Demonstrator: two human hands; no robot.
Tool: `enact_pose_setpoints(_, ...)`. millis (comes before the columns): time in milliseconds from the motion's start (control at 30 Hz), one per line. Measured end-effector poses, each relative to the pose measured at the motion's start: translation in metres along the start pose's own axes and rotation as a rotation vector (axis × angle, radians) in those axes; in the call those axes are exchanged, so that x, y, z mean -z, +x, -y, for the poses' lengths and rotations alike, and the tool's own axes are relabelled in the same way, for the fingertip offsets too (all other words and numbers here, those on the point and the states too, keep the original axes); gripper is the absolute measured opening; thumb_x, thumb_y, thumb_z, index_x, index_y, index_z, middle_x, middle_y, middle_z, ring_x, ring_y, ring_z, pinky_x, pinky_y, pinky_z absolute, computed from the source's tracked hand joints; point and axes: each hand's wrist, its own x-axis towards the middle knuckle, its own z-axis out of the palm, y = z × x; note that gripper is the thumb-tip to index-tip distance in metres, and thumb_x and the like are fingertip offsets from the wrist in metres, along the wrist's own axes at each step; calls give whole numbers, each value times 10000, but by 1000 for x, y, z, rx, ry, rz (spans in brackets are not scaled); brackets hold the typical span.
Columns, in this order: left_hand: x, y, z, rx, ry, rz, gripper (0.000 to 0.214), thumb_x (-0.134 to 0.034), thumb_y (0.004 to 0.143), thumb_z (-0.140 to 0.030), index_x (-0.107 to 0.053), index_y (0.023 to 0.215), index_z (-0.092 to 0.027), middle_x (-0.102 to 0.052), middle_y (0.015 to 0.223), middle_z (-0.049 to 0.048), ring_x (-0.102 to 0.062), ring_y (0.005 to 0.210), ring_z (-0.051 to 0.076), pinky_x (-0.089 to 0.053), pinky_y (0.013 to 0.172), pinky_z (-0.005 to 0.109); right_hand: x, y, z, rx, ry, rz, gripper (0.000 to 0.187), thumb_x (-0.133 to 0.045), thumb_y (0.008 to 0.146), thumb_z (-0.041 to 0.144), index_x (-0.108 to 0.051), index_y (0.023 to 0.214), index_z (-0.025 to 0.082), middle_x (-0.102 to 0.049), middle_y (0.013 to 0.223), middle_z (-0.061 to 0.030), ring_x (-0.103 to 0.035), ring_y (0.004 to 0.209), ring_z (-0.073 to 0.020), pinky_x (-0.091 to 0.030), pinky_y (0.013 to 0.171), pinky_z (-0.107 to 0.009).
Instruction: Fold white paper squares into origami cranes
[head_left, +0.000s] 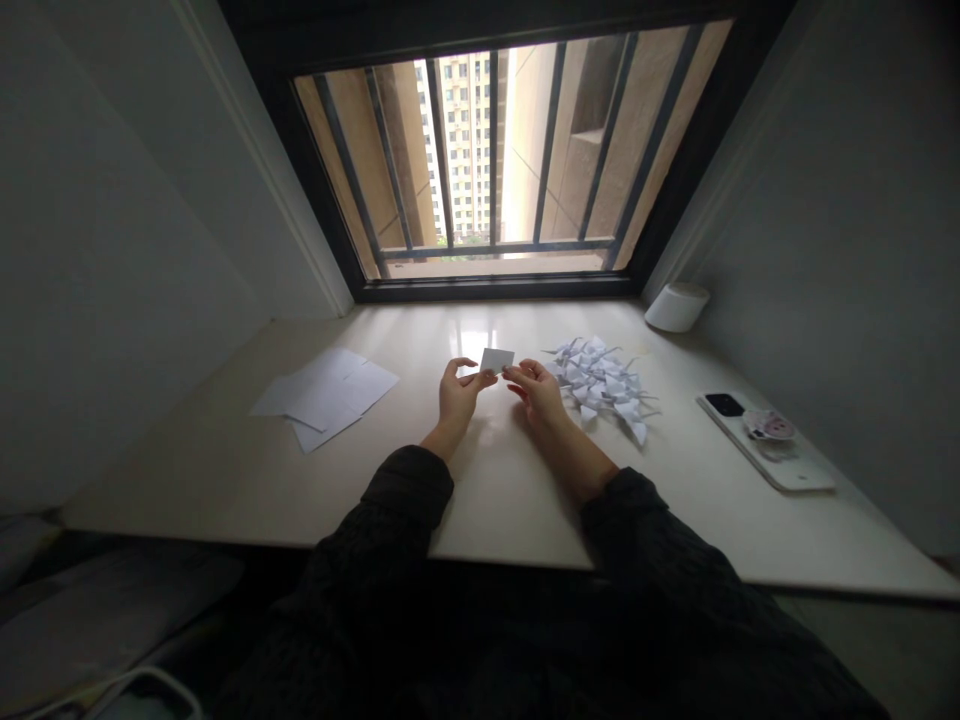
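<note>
A small white folded paper piece (496,359) is held up just above the pale windowsill table (495,490). My left hand (459,392) pinches its lower left corner with thumb and fingers. My right hand (535,388) pinches its right edge. Both hands are closed on the paper, side by side near the table's middle. Just right of my right hand lies a pile of folded white paper shapes (604,382).
Flat white paper sheets (326,395) lie at the left. A white phone (765,440) with a round sticker grip rests at the right, and a white cylindrical object (676,306) lies in the far right corner. A barred window (495,160) stands behind.
</note>
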Motion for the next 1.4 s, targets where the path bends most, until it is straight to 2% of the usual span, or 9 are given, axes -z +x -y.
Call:
enact_pose_setpoints(200,-2,-2,-2,-5,-1,-34,523,-807,617,-318,-547,1036,-144,-729,764,88,-706,774,227,-517,844,413,-5,1,-9,74,14,38,489,-826,473,277,-574,891,246,-675,750,46,-634,698,-131,-479,677,-267)
enact_pose_setpoints(333,-3,-3,-2,-1,36,-3,488,-820,587,-323,-624,989,-125,-731,777,93,-701,784,232,-516,846,419,-6,2,-13,102,-3,58,502,-817,473,271,-601,924,233,-682,738,32,-629,691,-139,-483,702,-291)
enact_pose_setpoints(600,-2,1,0,62,-35,1,547,-838,552,-308,-652,1027,-111,-731,781,91,-698,758,206,-496,882,427,-4,-2,-5,180,-145,-7,350,-775,575,359,-659,874,218,-681,663,19,-587,600,-122,-448,619,-273)
enact_pose_setpoints(733,0,3,3,94,-61,15,536,-836,559,-318,-658,1019,-109,-731,809,91,-695,767,196,-492,892,418,-6,-4,-2,243,-164,9,345,-752,606,337,-657,918,225,-673,654,22,-601,628,-133,-468,658,-282)
enact_pose_setpoints(867,1,4,3,98,12,88,430,-813,588,-346,-690,929,-114,-728,826,97,-688,796,201,-491,884,404,-3,-1,-1,306,-227,31,341,-718,643,345,-648,962,246,-682,708,17,-625,678,-152,-491,719,-312)
enact_pose_setpoints(1033,2,4,-7,-13,207,167,351,-788,611,-380,-716,870,-155,-724,868,79,-662,818,199,-492,799,338,2,0,5,451,-450,30,253,-634,726,315,-647,975,273,-672,742,17,-623,692,-165,-489,730,-327)
enact_pose_setpoints(1167,3,4,-13,-23,303,156,340,-739,658,-441,-728,870,-175,-714,795,55,-632,720,163,-467,673,269,3,-8,15,492,-582,104,224,-626,738,297,-664,959,300,-667,743,19,-599,678,-177,-472,723,-328)
enact_pose_setpoints(1267,5,5,-12,-54,364,186,306,-746,643,-446,-731,783,-173,-696,719,39,-605,654,150,-439,609,252,2,-14,20,535,-684,196,217,-607,767,291,-661,975,321,-662,752,23,-594,721,-186,-453,787,-335)
enact_pose_setpoints(1400,7,6,-8,-7,355,142,311,-757,616,-463,-728,730,-175,-681,682,38,-590,628,147,-425,588,254,1,-15,20,558,-689,212,261,-577,806,314,-618,1063,321,-655,787,15,-587,718,-181,-453,776,-332)
